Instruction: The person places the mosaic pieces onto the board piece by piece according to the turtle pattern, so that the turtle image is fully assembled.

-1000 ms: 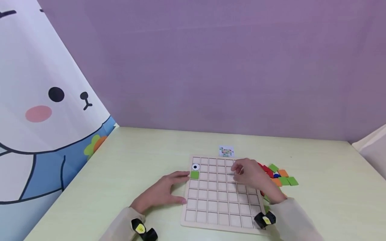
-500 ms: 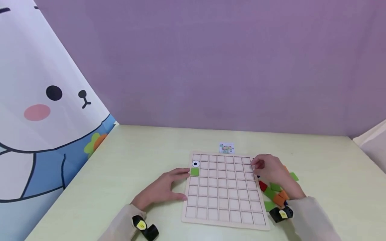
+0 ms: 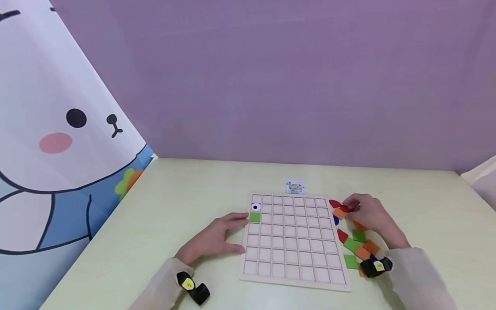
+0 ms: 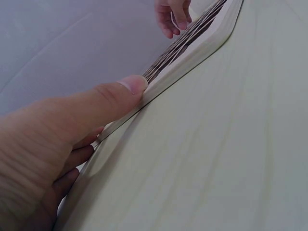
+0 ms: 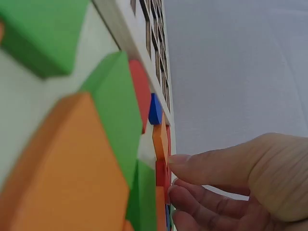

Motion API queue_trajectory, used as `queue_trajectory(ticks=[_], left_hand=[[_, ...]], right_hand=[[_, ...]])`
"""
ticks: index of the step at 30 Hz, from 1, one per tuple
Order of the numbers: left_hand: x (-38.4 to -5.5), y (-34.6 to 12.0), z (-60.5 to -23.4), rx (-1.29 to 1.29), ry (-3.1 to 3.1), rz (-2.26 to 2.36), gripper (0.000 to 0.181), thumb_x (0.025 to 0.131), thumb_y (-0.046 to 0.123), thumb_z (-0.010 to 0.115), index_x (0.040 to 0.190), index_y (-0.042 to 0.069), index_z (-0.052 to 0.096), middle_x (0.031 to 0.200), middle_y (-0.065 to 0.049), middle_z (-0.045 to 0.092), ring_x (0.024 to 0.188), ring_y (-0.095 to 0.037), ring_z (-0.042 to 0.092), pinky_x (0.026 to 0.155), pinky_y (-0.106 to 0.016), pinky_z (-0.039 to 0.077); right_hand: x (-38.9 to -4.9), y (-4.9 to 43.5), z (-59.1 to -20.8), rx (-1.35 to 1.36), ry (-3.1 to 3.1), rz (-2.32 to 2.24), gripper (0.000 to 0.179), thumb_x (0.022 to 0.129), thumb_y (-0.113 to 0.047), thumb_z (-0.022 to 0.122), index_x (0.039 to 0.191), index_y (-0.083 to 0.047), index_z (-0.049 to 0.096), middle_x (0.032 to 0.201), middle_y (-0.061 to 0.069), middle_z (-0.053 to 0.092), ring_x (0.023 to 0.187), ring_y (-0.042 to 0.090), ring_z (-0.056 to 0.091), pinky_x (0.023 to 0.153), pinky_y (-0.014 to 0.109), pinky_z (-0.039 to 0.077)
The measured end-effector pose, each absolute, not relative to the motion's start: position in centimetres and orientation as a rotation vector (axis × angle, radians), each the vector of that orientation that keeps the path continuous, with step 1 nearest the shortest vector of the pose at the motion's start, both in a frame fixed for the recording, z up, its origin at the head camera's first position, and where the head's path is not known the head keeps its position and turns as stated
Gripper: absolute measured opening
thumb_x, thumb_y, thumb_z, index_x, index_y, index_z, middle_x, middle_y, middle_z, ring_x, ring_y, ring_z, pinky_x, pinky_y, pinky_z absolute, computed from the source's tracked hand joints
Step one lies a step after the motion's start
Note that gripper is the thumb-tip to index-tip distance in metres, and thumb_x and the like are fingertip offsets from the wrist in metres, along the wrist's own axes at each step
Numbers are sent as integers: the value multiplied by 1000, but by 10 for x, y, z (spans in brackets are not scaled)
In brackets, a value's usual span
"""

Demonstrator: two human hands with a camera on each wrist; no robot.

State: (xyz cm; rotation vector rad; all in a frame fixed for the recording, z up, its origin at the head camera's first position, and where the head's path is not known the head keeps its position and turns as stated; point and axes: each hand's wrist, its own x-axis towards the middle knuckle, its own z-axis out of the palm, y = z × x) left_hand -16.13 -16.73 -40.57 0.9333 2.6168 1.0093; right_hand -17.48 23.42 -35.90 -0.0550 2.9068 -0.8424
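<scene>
On the left wrist a black strap (image 3: 199, 294) is bearing a yellow label (image 3: 188, 283), and on the right wrist a black band (image 3: 371, 268) is showing another, the right label (image 3: 379, 266); the dark marks on both are too small to be read. Light sleeves (image 3: 420, 275) are covering the forearms.

The left hand (image 3: 212, 236) is spreading wide, its thumb and fingertips resting against the left edge of the grid board (image 3: 292, 244), with nothing held. The board is lying flat on the counter (image 3: 186, 185), between the hands.

Along its right edge loose pieces (image 3: 351, 244) in green, orange, red and blue are crowding close, so that side is offering little room; wider stretches of counter are extending outward past both hands.

In the board's leftmost column a green tile (image 3: 255, 217) is filling the third cell from the far edge, and an eye tile (image 3: 256, 207) is filling the second.

The right hand (image 3: 370, 213) is keeping its fingers narrow at a red piece (image 3: 345, 209); whether it is pinching or merely touching, I cannot tell.

Just beyond the board's far edge a card (image 3: 295, 186) is displaying a small coloured picture, any writing illegible. Farthest off, a purple cloth (image 3: 294, 86) is bounding the counter's back edge.
</scene>
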Motion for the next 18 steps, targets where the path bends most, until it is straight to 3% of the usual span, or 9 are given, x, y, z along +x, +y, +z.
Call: queue_trajectory(ticks=[18], left_hand=[[-161,-169,-404,949,2620,985,76,76,43,77,140,12,48,150,-1,40,140,-26,34,114,-46,30]], right_hand=[[-174,244,-359,-7,2855,-838,40,80,-6,70,115,8,57,104,24,61,90,31,55,70,35,55]])
